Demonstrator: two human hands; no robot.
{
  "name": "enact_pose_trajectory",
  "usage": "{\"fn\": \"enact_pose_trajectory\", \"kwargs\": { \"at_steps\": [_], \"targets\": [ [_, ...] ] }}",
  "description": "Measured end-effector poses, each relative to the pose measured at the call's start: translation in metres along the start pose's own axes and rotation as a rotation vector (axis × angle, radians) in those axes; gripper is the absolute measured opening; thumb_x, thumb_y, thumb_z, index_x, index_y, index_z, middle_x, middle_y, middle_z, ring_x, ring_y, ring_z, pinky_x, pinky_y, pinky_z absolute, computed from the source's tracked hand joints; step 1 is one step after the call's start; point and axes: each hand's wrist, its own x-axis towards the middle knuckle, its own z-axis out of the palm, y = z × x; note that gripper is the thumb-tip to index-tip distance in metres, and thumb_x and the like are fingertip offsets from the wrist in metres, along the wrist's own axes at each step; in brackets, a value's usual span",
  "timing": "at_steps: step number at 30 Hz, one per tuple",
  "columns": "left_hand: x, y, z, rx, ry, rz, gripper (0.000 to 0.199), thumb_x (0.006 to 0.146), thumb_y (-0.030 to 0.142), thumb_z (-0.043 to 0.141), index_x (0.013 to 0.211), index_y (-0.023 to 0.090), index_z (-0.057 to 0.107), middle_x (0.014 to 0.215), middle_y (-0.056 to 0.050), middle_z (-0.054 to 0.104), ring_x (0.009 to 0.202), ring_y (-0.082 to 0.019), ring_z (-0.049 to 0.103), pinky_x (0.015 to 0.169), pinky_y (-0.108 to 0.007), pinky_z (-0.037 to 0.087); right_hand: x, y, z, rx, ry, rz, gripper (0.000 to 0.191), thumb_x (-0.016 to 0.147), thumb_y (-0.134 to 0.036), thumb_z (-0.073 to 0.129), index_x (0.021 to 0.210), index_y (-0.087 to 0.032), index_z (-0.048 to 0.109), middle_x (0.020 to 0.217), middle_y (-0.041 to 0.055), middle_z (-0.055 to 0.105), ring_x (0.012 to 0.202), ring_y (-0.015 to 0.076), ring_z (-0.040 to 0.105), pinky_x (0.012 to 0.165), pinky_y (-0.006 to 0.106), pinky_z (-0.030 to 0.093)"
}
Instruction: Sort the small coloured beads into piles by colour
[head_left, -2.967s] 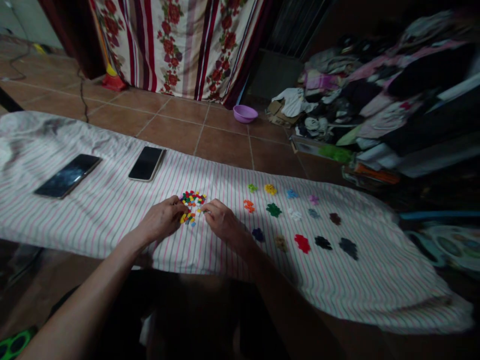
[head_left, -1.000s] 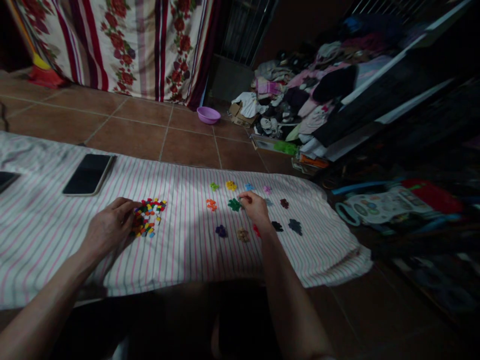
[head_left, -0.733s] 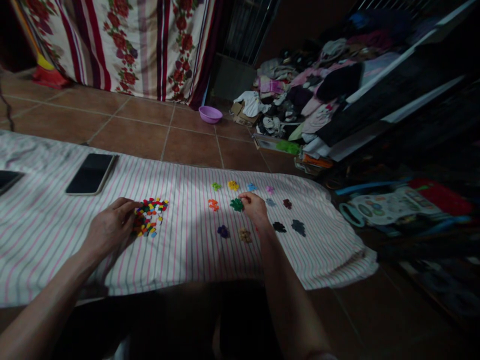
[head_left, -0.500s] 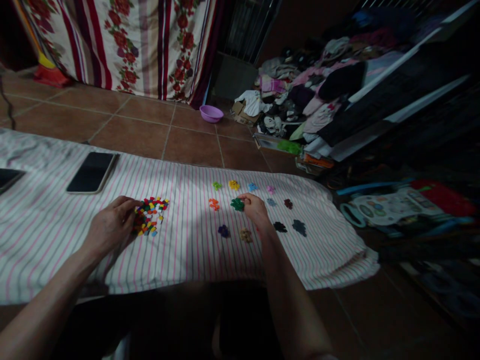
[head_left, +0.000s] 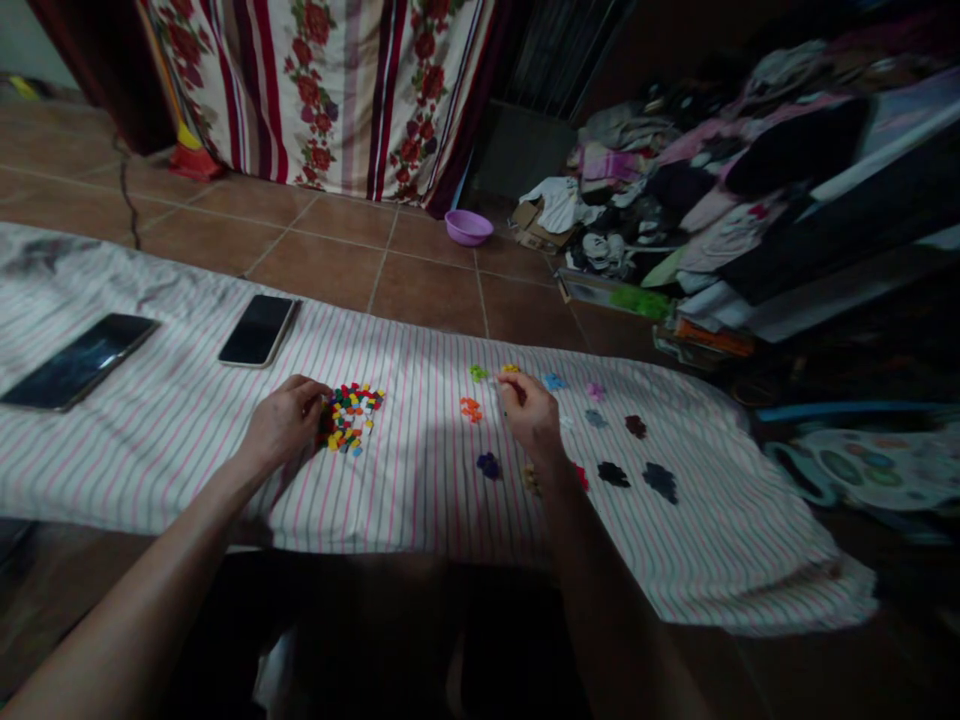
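no legible text, labels, numbers, brands

Dim overall; soft shadows on striped cloth (head_left: 431,500); edges stretched, blurry.

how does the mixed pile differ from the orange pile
The mixed pile shows many colours; the orange pile shows one. The mixed pile spreads wider, while the orange pile is small. The left hand is at the mixed pile's edge; the orange pile has no hand on it. Both lie on the striped cloth.
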Motion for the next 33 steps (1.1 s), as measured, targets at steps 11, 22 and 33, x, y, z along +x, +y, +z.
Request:
{"fn": "enact_pose_trajectory", "kwargs": {
  "at_steps": [11, 22, 33],
  "targets": [
    [0.003, -0.006, 0.003, 0.012, -0.037, -0.002, 0.032, 0.085, 0.025, 0.041, 0.102, 0.021, 0.068, 0.104, -0.005, 0.065, 0.085, -0.015, 0.062, 0.08, -0.028, 0.048, -0.024, -0.062, 0.076, 0.093, -0.337, -0.313, 0.026, 0.087, -0.013, 0.048, 0.096, -0.021, 0.071, 0.093, 0.0059, 0.066, 0.087, 0.0175, 0.063, 0.081, 0.029, 0.051],
    [0.002, -0.008, 0.006, -0.001, -0.057, 0.028, 0.036, 0.086, 0.019, 0.041, 0.109, 0.024, 0.068, 0.109, -0.005, 0.064, 0.089, -0.015, 0.063, 0.078, -0.027, 0.048, -0.04, -0.106, 0.124, 0.085, -0.434, -0.389, 0.027, 0.092, -0.016, 0.049, 0.106, -0.022, 0.071, 0.09, 0.0051, 0.057, 0.084, 0.0161, 0.058, 0.078, 0.028, 0.05],
    [0.0, -0.008, 0.004, -0.03, -0.086, 0.064, 0.04, 0.082, 0.014, 0.042, 0.11, 0.024, 0.069, 0.109, -0.006, 0.064, 0.095, -0.017, 0.062, 0.082, -0.028, 0.048, -0.04, -0.117, 0.135, 0.066, -0.446, -0.366, 0.025, 0.087, -0.014, 0.054, 0.104, -0.023, 0.07, 0.094, 0.0052, 0.057, 0.089, 0.018, 0.057, 0.082, 0.031, 0.049]
  ]
}}
